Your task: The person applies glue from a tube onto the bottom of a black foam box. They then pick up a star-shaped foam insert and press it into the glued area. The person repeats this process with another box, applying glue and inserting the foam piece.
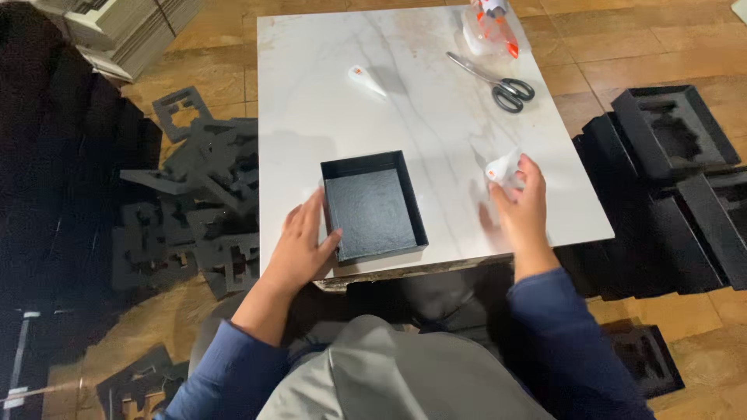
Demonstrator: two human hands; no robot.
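While the left hand (299, 249) is laid flat against the near left corner of a shallow black box (373, 206), its fingers are spread and loose, the thumb touching the box's near edge rather than gripping it. This box is set open side up near the front edge of a white marble-patterned table (327, 93), its dark textured bottom showing. A small white tube with an orange tip (502, 166) is held in the right hand (523, 206), the fingers closed around its lower end, raised just above the table to the right of the box and apart from it. A second small white tube (366, 80) is seen lying farther back on the table, and black-handled scissors (498, 82) lie toward the far right corner, beside a clear bottle with orange markings (486, 31). Black foam cut-outs (202, 202) are scattered on the tiled floor at the left — more black foam trays (677, 155) are stacked at the right.
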